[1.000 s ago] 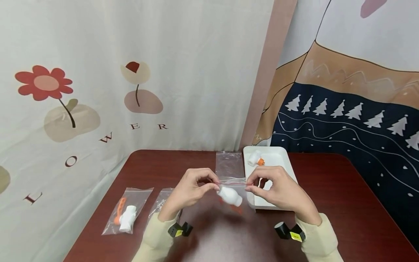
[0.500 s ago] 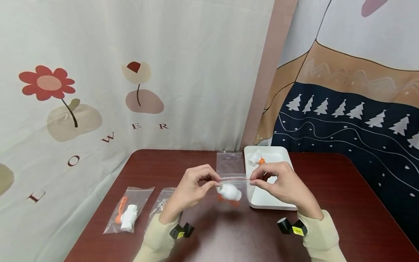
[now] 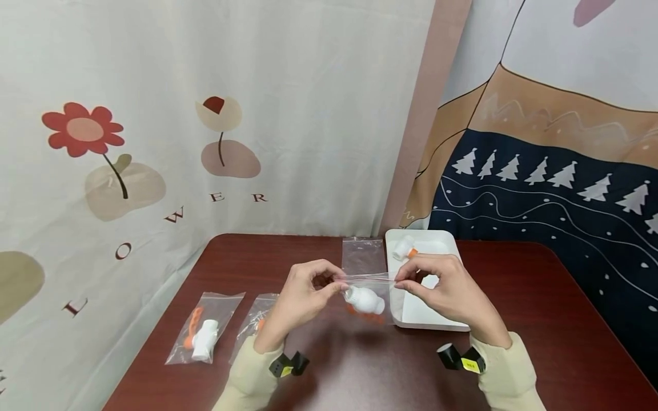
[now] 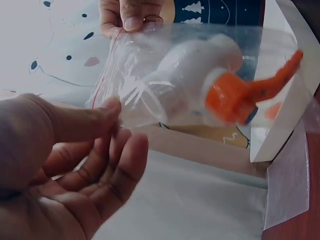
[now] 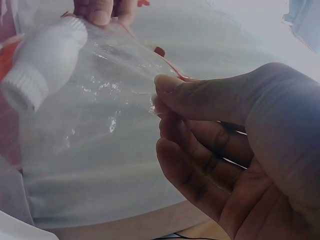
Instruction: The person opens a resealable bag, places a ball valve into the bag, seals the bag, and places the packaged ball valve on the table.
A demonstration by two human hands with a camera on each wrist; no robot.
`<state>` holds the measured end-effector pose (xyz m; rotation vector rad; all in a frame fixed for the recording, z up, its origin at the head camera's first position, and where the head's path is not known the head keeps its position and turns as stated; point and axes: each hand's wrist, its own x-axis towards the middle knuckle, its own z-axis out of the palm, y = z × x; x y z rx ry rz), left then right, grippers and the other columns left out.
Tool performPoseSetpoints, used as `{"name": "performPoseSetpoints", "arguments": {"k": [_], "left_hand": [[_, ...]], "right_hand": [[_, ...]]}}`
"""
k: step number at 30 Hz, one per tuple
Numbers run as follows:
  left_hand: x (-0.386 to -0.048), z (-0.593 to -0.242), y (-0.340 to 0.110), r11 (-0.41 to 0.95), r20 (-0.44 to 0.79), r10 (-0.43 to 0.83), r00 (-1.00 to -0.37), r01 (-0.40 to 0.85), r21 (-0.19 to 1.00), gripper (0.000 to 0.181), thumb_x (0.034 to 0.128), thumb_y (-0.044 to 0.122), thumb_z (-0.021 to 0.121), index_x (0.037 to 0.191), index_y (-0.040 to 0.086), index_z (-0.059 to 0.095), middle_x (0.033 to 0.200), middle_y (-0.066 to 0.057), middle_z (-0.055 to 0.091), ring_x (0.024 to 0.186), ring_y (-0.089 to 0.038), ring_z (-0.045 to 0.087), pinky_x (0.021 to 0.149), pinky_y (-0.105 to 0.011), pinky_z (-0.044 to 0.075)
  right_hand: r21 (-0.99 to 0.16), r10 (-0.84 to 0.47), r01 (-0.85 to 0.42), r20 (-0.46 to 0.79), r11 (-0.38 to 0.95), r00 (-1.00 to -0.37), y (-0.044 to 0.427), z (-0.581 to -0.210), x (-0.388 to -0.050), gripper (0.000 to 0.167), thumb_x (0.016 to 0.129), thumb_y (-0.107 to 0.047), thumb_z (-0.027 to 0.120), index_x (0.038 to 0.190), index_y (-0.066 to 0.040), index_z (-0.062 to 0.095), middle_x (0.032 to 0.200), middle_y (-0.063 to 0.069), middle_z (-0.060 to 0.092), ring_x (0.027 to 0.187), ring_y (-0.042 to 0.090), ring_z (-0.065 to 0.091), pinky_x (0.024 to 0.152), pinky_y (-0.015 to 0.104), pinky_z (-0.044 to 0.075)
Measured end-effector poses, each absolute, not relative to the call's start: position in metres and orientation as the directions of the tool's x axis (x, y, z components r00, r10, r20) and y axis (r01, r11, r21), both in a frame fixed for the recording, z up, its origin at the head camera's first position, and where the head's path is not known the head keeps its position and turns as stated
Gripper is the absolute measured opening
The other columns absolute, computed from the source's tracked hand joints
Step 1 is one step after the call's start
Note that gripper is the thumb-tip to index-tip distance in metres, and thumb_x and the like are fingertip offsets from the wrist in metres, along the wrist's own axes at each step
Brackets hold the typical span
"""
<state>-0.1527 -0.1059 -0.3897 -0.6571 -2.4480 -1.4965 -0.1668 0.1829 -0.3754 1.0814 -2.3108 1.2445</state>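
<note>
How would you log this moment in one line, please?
left hand: pinches clear bag; right hand: pinches same bag; inside: white fitting, orange handle; bag: aloft

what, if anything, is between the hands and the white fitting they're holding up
Only the film of the clear bag: the white fitting is inside it, while the left hand and right hand pinch its upper edge. Nothing else visible stands between.
</note>
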Motion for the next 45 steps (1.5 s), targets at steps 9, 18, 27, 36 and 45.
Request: {"name": "performPoseSetpoints", "arguments": {"k": [9,18,27,36,45], "left_hand": [[-0.156,-0.393,-0.104,0.268,0.349,0.197,-0.916,0.393,0.880,0.005,0.0853,0.012,0.084,0.086,0.011,0.079,0.086,-0.004,0.074,0.073,-0.010,0.066,0.064,-0.023,0.054],[-0.155,-0.402,-0.093,-0.051,0.347,0.197,-0.917,0.344,0.938,0.015,0.0899,0.004,0.076,0.096,-0.009,0.070,0.100,-0.017,0.079,0.085,-0.006,0.074,0.070,-0.017,0.056],[-0.152,-0.407,-0.085,0.039,0.419,0.068,-0.905,0.422,0.906,0.009,0.0874,0.003,0.079,0.087,-0.003,0.072,0.087,-0.022,0.077,0.067,-0.002,0.066,0.055,-0.019,0.049],[-0.148,-0.403,-0.081,0.045,0.352,0.095,-0.931,0.358,0.933,0.008,0.0881,0.011,0.080,0.090,0.003,0.077,0.088,-0.018,0.079,0.061,-0.005,0.060,0.052,-0.015,0.040],[-0.143,-0.401,-0.071,0.020,0.336,0.179,-0.925,0.345,0.938,0.010,0.0886,0.009,0.080,0.092,0.000,0.078,0.088,-0.022,0.077,0.068,-0.006,0.067,0.060,-0.016,0.050]], "right_hand": [[-0.618,-0.471,-0.696,0.521,0.367,-0.711,0.186,-0.374,-0.169,0.022,0.084,-0.006,0.084,0.089,-0.025,0.074,0.079,-0.014,0.069,0.074,0.004,0.065,0.071,0.020,0.056],[-0.673,-0.449,-0.642,0.476,0.368,-0.756,0.191,-0.372,-0.169,0.019,0.088,-0.010,0.081,0.090,-0.027,0.073,0.082,-0.011,0.070,0.075,0.007,0.065,0.068,0.022,0.056],[-0.702,-0.445,-0.597,0.424,0.389,-0.789,0.192,-0.372,-0.169,0.018,0.088,-0.011,0.081,0.090,-0.027,0.073,0.081,-0.011,0.068,0.077,0.008,0.065,0.071,0.024,0.057],[-0.693,-0.462,-0.620,0.442,0.368,-0.768,0.181,-0.378,-0.168,0.020,0.089,-0.014,0.082,0.102,-0.024,0.071,0.090,-0.010,0.068,0.080,0.007,0.064,0.070,0.026,0.058],[-0.619,-0.497,-0.725,0.547,0.302,-0.674,0.149,-0.383,-0.161,0.012,0.090,-0.016,0.080,0.098,-0.023,0.075,0.085,-0.013,0.066,0.078,0.005,0.060,0.068,0.024,0.056]]}}
